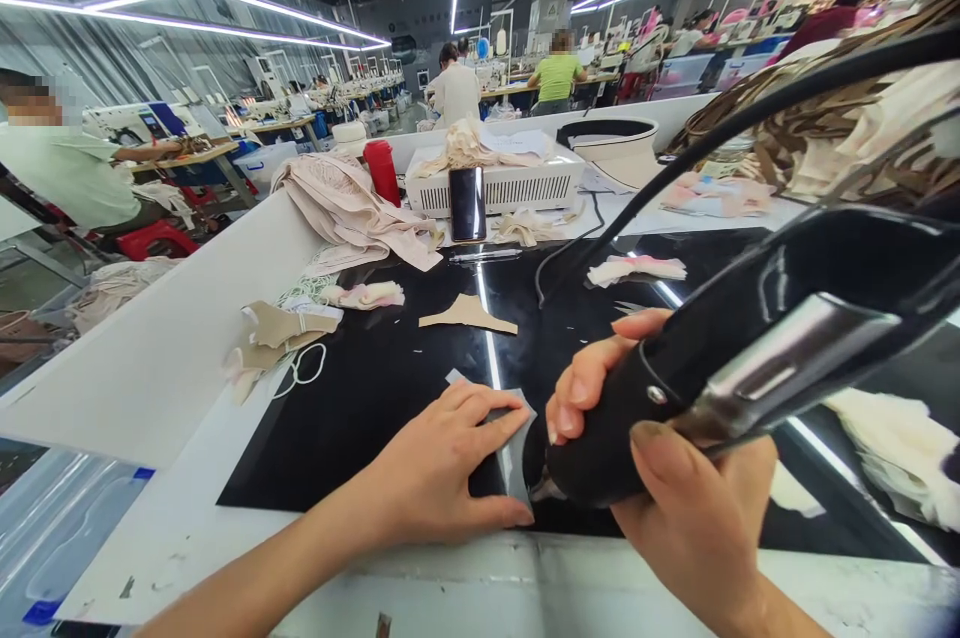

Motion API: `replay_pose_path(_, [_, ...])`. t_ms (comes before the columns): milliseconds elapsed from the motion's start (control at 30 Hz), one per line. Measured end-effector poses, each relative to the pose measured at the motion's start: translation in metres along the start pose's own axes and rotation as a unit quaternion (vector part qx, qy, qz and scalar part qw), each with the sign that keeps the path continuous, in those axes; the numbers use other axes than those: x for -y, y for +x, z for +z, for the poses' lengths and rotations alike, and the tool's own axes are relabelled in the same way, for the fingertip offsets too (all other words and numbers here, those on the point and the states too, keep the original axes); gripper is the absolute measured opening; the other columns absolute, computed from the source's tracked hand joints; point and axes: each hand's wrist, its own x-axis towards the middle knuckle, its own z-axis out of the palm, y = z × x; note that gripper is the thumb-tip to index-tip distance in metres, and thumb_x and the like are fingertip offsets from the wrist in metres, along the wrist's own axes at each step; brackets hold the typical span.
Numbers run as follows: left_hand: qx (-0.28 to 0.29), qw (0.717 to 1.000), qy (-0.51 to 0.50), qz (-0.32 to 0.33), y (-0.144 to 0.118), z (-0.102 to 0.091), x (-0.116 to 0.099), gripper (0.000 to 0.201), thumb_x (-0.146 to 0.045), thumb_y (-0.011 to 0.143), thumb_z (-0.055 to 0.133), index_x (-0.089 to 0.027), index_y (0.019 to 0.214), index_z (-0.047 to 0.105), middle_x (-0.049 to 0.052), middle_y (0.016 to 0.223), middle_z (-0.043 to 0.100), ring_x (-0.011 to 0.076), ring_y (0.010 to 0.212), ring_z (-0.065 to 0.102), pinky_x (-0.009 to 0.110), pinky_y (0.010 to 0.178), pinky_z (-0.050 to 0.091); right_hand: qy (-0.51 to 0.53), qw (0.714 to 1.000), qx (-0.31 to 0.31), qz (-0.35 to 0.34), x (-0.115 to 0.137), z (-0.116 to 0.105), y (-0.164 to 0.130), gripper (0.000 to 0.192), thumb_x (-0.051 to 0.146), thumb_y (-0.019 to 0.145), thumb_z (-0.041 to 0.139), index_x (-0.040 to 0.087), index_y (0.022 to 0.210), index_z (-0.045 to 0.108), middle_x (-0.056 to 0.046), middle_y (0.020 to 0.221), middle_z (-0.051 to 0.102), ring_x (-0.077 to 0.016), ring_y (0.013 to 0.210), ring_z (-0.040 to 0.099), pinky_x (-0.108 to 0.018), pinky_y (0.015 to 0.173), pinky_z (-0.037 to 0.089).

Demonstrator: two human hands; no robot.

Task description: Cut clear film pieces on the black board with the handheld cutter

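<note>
My left hand (439,463) lies flat on a small grey fabric piece (512,458), pressing it to the black glossy worktop (360,398). My right hand (675,488) grips a black handheld tool (720,368) with a metal band and a thick black cable (750,118). The tool's tip touches the grey piece's right edge, next to my left fingertips. A beige cut fabric piece (469,313) lies further back on the black surface.
Beige fabric scraps and elastic (281,338) sit at the left. A dark cylinder (467,203), red bottle (382,170), white box (510,183) and folded cloth (349,208) stand behind. Pink pieces (637,268) lie right. Other people work at distant tables.
</note>
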Motion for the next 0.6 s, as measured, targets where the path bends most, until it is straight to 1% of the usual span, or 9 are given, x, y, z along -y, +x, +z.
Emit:
replay_pose_path(100, [-0.001, 1.000, 0.002, 0.002, 0.001, 0.000, 0.000, 0.071, -0.045, 0.080, 0.081, -0.028, 0.143, 0.053, 0.010, 0.147, 0.052, 0.0306, 0.135, 0.049, 0.053, 0.121, 0.029, -0.001, 1.000, 0.000, 0.009, 0.000, 0.003, -0.002, 0.038, 0.036, 0.087, 0.075, 0.029, 0.119, 0.056, 0.000, 0.086, 0.066, -0.0159, 0.064, 0.062, -0.035, 0.061, 0.056])
replay_pose_path(200, [-0.001, 1.000, 0.002, 0.003, 0.001, 0.000, -0.001, 0.071, -0.045, 0.080, 0.081, -0.027, 0.142, 0.053, 0.010, 0.147, 0.052, 0.0301, 0.136, 0.048, 0.052, 0.121, 0.029, -0.012, 1.000, -0.007, 0.010, 0.000, 0.005, -0.003, 0.034, 0.037, 0.088, 0.074, 0.029, 0.117, 0.057, 0.001, 0.085, 0.065, -0.0145, 0.063, 0.061, -0.033, 0.060, 0.055])
replay_pose_path(300, [0.002, 1.000, -0.012, -0.004, -0.001, -0.001, -0.001, 0.074, -0.043, 0.079, 0.084, -0.029, 0.144, 0.051, 0.010, 0.147, 0.053, 0.0294, 0.136, 0.048, 0.054, 0.122, 0.027, -0.019, 1.000, -0.003, 0.001, 0.000, 0.001, -0.001, 0.034, 0.038, 0.088, 0.074, 0.029, 0.116, 0.058, 0.002, 0.083, 0.064, -0.0147, 0.064, 0.061, -0.031, 0.058, 0.053])
replay_pose_path(367, [-0.006, 1.000, -0.030, -0.004, -0.002, -0.002, 0.001, 0.077, -0.039, 0.081, 0.083, -0.029, 0.148, 0.047, 0.009, 0.147, 0.053, 0.0283, 0.137, 0.048, 0.052, 0.122, 0.029, -0.021, 1.000, 0.002, 0.000, 0.001, -0.006, 0.002, 0.034, 0.037, 0.088, 0.074, 0.029, 0.117, 0.058, 0.002, 0.084, 0.064, -0.0153, 0.065, 0.062, -0.032, 0.060, 0.053])
replay_pose_path(433, [-0.020, 0.999, -0.037, -0.001, -0.004, -0.002, 0.003, 0.070, -0.037, 0.085, 0.079, -0.028, 0.147, 0.048, 0.009, 0.147, 0.054, 0.0276, 0.137, 0.049, 0.052, 0.122, 0.030, -0.030, 1.000, -0.003, -0.002, 0.002, -0.013, 0.006, 0.034, 0.036, 0.088, 0.075, 0.029, 0.117, 0.059, 0.001, 0.084, 0.064, -0.0157, 0.067, 0.061, -0.032, 0.061, 0.053])
replay_pose_path(533, [-0.033, 0.999, -0.022, 0.006, -0.006, -0.002, 0.006, 0.049, -0.032, 0.089, 0.075, -0.025, 0.135, 0.059, 0.009, 0.141, 0.058, 0.0267, 0.133, 0.053, 0.055, 0.123, 0.026, -0.047, 0.998, -0.030, -0.014, 0.006, -0.022, 0.014, 0.033, 0.034, 0.085, 0.077, 0.028, 0.113, 0.060, 0.002, 0.081, 0.063, -0.0158, 0.066, 0.060, -0.031, 0.060, 0.053])
replay_pose_path(600, [-0.037, 0.999, -0.017, 0.017, -0.007, -0.001, 0.007, 0.039, -0.029, 0.091, 0.073, -0.023, 0.129, 0.064, 0.009, 0.134, 0.062, 0.0249, 0.127, 0.057, 0.055, 0.123, 0.026, -0.058, 0.997, -0.049, -0.025, 0.007, -0.026, 0.019, 0.033, 0.033, 0.083, 0.079, 0.027, 0.111, 0.061, 0.002, 0.079, 0.064, -0.0160, 0.064, 0.060, -0.031, 0.058, 0.054])
